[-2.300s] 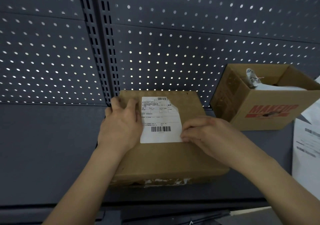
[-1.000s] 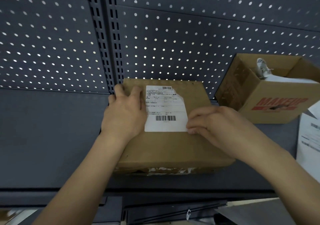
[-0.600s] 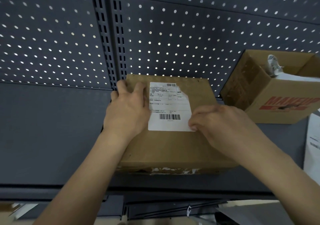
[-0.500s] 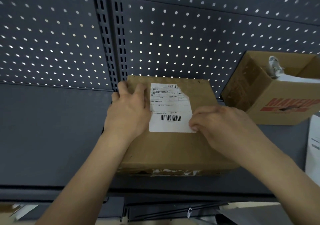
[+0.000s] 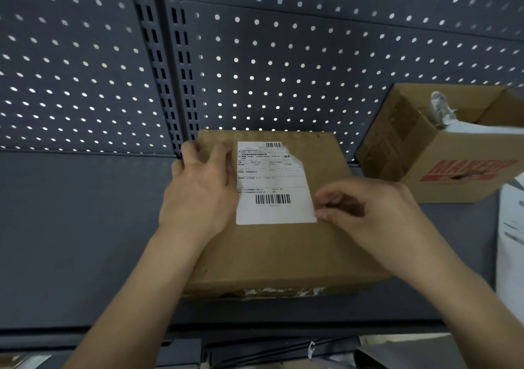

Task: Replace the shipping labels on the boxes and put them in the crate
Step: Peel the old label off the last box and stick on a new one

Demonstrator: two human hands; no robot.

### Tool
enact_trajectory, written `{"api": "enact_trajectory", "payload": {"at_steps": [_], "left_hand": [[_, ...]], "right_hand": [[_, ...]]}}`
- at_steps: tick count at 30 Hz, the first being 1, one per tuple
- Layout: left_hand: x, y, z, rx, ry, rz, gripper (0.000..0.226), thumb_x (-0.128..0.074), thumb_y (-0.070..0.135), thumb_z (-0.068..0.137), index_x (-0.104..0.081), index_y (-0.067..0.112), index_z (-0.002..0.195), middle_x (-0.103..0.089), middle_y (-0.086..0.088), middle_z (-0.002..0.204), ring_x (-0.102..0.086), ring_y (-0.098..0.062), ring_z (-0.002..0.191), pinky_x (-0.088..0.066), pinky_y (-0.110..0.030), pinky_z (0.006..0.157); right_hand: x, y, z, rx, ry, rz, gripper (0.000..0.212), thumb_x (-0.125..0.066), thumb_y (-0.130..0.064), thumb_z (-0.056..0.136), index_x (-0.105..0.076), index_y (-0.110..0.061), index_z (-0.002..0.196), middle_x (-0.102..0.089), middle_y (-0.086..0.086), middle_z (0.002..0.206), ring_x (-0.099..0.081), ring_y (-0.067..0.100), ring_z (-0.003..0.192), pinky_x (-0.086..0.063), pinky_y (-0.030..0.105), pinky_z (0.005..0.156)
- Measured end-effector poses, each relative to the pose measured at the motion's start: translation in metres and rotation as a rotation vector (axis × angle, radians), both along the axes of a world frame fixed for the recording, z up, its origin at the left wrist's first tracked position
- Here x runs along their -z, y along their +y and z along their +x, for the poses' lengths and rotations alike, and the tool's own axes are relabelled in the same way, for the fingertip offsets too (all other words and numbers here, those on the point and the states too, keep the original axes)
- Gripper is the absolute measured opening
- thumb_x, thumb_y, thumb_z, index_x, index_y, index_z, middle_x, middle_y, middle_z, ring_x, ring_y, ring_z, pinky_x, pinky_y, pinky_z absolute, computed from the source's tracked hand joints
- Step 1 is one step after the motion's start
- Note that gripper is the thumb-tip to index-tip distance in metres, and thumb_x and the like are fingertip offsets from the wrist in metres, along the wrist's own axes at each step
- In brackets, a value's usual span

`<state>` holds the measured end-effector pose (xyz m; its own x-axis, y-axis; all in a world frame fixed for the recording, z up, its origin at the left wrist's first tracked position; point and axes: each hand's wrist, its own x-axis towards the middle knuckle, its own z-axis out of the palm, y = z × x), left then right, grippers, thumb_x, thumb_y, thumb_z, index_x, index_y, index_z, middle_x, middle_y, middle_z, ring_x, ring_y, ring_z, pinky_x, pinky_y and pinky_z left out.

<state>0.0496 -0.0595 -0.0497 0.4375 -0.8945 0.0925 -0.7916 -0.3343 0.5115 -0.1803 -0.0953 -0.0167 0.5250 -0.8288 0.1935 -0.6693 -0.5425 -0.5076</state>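
Box (image 5: 283,249): under both hands, flat on dark shelf (image 5: 71,227); stiff cardboard, probably light, best gripped by its side edges.
Shipping label (image 5: 272,181): between the hands, far corner torn; thin, likely to rip, so peel slowly from the corner.
Left hand (image 5: 201,190): fingers straight, pressing the top.
Right hand (image 5: 368,212): fingers curled, pinching the near corner.

Seen from the flat box (image 5: 278,255), the shelf deck (image 5: 71,227) runs open from 7 to 10 o'clock, leaving wide room for a hand to pass. At 12 o'clock the pegboard wall (image 5: 283,71) stands right behind the box's far edge and closes that way. An open carton (image 5: 453,175) sits near at 2 o'clock, with a narrow strip of deck between. White sheets (image 5: 511,241) lie at 3 o'clock. The left hand (image 5: 201,187) covers the box's 10 o'clock corner. The right hand (image 5: 368,212) pinches the shipping label (image 5: 272,181) at its 4 o'clock corner.
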Motion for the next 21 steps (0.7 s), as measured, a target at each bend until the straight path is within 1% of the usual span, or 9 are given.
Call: {"api": "enact_trajectory", "payload": {"at_steps": [4,8,13,16,21], "left_hand": [[0.002,-0.001,0.001,0.013,0.005,-0.005,0.036,-0.041,0.028,0.100,-0.042,0.024,0.136,-0.026,-0.016,0.144,-0.037,-0.045,0.123,-0.039,-0.054,0.094],[0.001,-0.001,0.001,0.020,0.000,0.011,0.037,-0.040,0.031,0.101,-0.041,0.025,0.138,-0.023,-0.015,0.147,-0.034,-0.045,0.125,-0.038,-0.052,0.097],[-0.003,-0.001,0.000,0.014,-0.011,0.057,0.034,-0.037,0.035,0.102,-0.040,0.027,0.135,-0.020,-0.013,0.148,-0.034,-0.045,0.124,-0.038,-0.051,0.095],[-0.003,-0.002,0.001,0.024,-0.021,0.072,0.035,-0.035,0.036,0.102,-0.039,0.026,0.135,-0.020,-0.015,0.147,-0.035,-0.046,0.122,-0.038,-0.052,0.095],[-0.003,0.000,0.000,0.023,-0.026,0.059,0.036,-0.036,0.036,0.102,-0.040,0.025,0.136,-0.022,-0.015,0.146,-0.036,-0.046,0.121,-0.039,-0.052,0.094]], "right_hand": [[0.004,0.001,-0.002,0.072,-0.115,0.063,0.018,-0.079,-0.017,0.080,-0.076,-0.029,0.094,-0.070,-0.024,0.085,-0.063,-0.011,0.087,-0.044,0.000,0.079],[0.003,-0.002,-0.001,0.077,-0.130,0.089,0.021,-0.078,-0.014,0.081,-0.075,-0.031,0.092,-0.070,-0.025,0.084,-0.063,-0.013,0.086,-0.042,-0.001,0.077],[0.002,-0.002,0.002,0.047,-0.103,0.043,0.018,-0.077,-0.015,0.081,-0.076,-0.031,0.088,-0.068,-0.027,0.080,-0.062,-0.012,0.086,-0.042,-0.001,0.075],[-0.001,-0.003,0.000,-0.007,-0.090,0.058,0.017,-0.077,-0.017,0.081,-0.077,-0.032,0.088,-0.070,-0.027,0.081,-0.063,-0.012,0.085,-0.042,0.000,0.075],[-0.011,-0.010,-0.006,-0.161,0.041,0.051,0.016,-0.080,-0.019,0.078,-0.078,-0.030,0.090,-0.071,-0.024,0.083,-0.063,-0.008,0.087,-0.044,0.004,0.078]]}}
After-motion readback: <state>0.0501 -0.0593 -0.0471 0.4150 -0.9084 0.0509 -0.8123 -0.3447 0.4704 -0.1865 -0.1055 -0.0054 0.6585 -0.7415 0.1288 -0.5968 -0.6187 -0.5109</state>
